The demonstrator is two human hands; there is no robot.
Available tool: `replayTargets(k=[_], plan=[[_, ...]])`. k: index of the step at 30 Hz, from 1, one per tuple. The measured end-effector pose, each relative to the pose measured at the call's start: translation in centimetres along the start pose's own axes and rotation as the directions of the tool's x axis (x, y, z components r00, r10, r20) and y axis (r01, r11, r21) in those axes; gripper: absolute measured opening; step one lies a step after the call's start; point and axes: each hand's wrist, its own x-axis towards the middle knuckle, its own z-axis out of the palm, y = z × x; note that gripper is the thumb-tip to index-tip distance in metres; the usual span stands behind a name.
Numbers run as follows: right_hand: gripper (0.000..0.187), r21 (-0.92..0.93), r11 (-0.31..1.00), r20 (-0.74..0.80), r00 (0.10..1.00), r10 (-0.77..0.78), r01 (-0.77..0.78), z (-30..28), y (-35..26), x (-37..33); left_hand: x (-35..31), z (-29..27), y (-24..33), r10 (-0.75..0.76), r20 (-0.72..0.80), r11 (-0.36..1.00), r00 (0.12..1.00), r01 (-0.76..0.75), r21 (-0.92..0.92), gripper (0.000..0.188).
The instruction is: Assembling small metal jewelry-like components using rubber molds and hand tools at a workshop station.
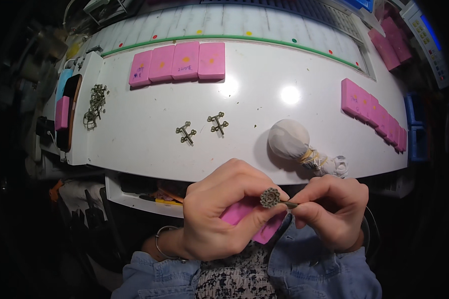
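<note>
Just past the table's near edge, my left hand point(224, 209) is closed around a pink rubber mould point(268, 234), partly hidden by my fingers and palm. At its thumb and fingertip is the round, rosette-like head of a dark green wax pattern point(270, 198). The fingers of my right hand point(334, 209) pinch that pattern's thin stem. Beyond my hands, two branched green wax patterns point(186, 133) lie apart on the white table point(149, 129). To their right rests a white cloth-wrapped ball point(289, 138) with a tied, bunched tail.
Four pink moulds point(186, 61) stand in a row at the back, and several more point(366, 107) at the right. A heap of small green wax pieces point(96, 104) and a phone point(70, 112) are at the left. An open drawer point(144, 202) juts out below the table.
</note>
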Motion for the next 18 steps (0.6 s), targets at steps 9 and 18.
replayTargets(k=[9, 18], plan=[[0.010, 0.421, 0.812, 0.294, 0.907, 0.300, -0.405, -1.2, 0.2, 0.8, 0.4, -0.6, 0.1, 0.007, 0.075, 1.000, 0.997, -0.006, -0.018, 0.013], [0.015, 0.552, 0.515, 0.565, 0.749, 0.347, -0.655, -0.1, 0.9, 0.6, 0.0, -2.0, -0.3, 0.032, 0.144, 0.999, 0.989, -0.027, -0.040, 0.014]])
